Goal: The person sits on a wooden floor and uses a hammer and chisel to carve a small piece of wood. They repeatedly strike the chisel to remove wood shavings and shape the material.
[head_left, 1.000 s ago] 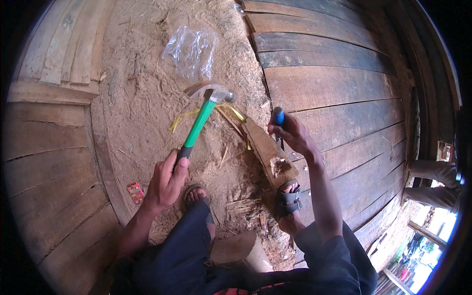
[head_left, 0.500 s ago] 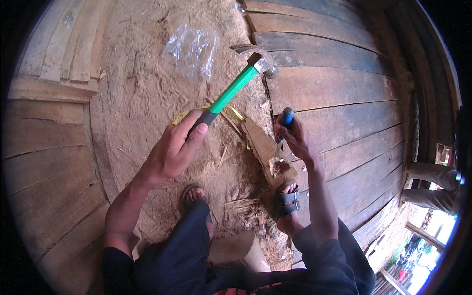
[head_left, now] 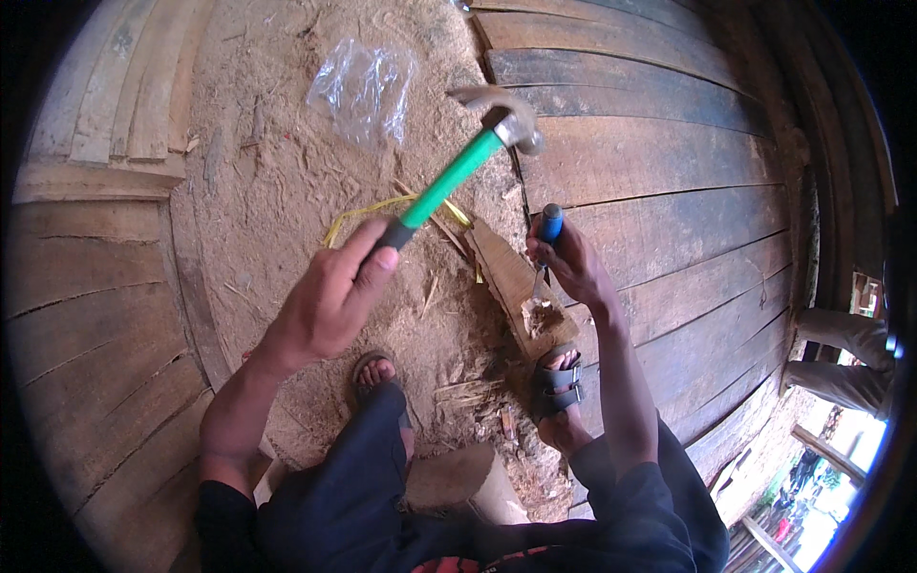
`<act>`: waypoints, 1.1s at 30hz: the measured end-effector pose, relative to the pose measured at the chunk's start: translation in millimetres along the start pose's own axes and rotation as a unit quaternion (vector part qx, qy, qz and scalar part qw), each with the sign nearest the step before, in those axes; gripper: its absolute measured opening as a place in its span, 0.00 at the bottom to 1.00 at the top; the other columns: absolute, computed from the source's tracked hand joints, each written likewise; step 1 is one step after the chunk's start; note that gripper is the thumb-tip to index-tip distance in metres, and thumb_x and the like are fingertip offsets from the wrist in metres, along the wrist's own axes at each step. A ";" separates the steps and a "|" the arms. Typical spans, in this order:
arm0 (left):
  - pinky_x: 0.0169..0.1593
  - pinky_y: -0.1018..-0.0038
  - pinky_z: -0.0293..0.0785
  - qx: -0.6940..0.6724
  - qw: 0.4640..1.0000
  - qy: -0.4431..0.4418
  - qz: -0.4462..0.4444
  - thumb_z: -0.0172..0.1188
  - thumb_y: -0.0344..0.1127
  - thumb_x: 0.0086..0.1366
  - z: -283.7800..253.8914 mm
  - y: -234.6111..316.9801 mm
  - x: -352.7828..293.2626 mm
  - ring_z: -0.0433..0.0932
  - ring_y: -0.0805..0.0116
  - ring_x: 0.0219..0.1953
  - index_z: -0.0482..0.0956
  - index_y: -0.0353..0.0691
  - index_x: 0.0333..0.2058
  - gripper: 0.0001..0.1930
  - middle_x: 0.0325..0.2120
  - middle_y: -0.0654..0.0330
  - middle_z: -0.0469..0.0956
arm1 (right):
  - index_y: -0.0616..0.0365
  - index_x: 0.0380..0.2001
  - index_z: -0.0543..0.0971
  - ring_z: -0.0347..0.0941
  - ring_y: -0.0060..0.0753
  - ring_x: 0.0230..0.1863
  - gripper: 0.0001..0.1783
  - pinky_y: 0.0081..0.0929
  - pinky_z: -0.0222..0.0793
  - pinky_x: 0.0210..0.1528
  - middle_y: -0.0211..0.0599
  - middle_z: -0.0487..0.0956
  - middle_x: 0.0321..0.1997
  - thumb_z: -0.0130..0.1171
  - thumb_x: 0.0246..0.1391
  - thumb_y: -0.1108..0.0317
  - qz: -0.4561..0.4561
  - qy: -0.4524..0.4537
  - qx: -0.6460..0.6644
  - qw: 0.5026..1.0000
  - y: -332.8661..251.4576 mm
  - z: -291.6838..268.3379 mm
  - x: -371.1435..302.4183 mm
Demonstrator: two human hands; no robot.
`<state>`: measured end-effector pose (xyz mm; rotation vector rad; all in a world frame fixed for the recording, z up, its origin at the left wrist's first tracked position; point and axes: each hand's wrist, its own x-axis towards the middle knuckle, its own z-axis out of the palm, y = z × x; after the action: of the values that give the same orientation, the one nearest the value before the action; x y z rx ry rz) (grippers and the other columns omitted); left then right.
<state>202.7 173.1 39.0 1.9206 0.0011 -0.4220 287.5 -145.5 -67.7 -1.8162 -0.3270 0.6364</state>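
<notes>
My left hand (head_left: 334, 296) is wrapped round the dark grip of a claw hammer (head_left: 449, 186) with a green handle. Its metal head is raised, pointing away to the upper right. In my right hand (head_left: 578, 267) I hold a chisel (head_left: 552, 224) by its blue handle; its thin metal blade shows below my fingers, close to the wood. Under it lies a tapering piece of wood (head_left: 504, 277) with a rough, pale hollow (head_left: 542, 317) cut near its wide end. My right sandalled foot (head_left: 559, 387) rests against that end.
A clear plastic bag (head_left: 363, 91) and a yellow strap (head_left: 368, 205) lie on the dusty ground ahead. Wooden planks (head_left: 669, 162) cover the right side, and more boards (head_left: 91, 286) line the left. A wood block (head_left: 454, 477) sits between my legs. Another person's legs (head_left: 841, 353) show far right.
The hammer head has tipped slightly and blurs a little, while my left hand stays nearly in place. My right hand with the chisel has shifted slightly left. The whole view has moved a little.
</notes>
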 end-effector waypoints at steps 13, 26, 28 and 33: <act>0.25 0.71 0.63 0.073 0.995 -0.070 -0.013 0.44 0.50 0.75 17.0 -8.8 -6.6 0.66 0.76 0.19 0.68 0.32 0.55 0.25 0.19 0.62 0.68 | 0.58 0.40 0.71 0.67 0.24 0.34 0.12 0.27 0.67 0.39 0.31 0.72 0.30 0.58 0.64 0.60 0.001 -0.004 0.011 1.000 5.2 10.4 1.7; 0.28 0.63 0.64 -0.033 0.999 -0.003 -0.007 0.42 0.53 0.75 16.1 0.6 -13.7 0.68 0.66 0.21 0.67 0.33 0.52 0.25 0.19 0.54 0.66 | 0.56 0.39 0.70 0.63 0.22 0.35 0.14 0.25 0.63 0.39 0.27 0.68 0.31 0.58 0.64 0.58 -0.010 -0.034 0.043 0.998 14.7 8.4 0.3; 0.26 0.67 0.64 0.033 0.997 -0.066 -0.031 0.42 0.54 0.75 16.1 -9.8 -10.6 0.67 0.71 0.21 0.67 0.34 0.52 0.25 0.19 0.58 0.67 | 0.56 0.39 0.70 0.63 0.22 0.35 0.14 0.25 0.63 0.39 0.27 0.68 0.31 0.58 0.64 0.57 -0.007 -0.035 0.034 0.999 14.5 8.9 3.7; 0.29 0.64 0.65 -0.044 0.998 -0.036 -0.038 0.44 0.52 0.75 8.8 4.2 -6.4 0.68 0.69 0.22 0.67 0.33 0.52 0.24 0.19 0.58 0.65 | 0.57 0.40 0.71 0.64 0.23 0.35 0.14 0.25 0.63 0.40 0.29 0.69 0.31 0.58 0.65 0.58 0.004 -0.031 0.048 0.998 9.9 9.9 1.0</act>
<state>195.0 164.8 41.7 1.8215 0.0437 -0.5340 281.8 -140.5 -79.5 -1.7097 -0.3258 0.7023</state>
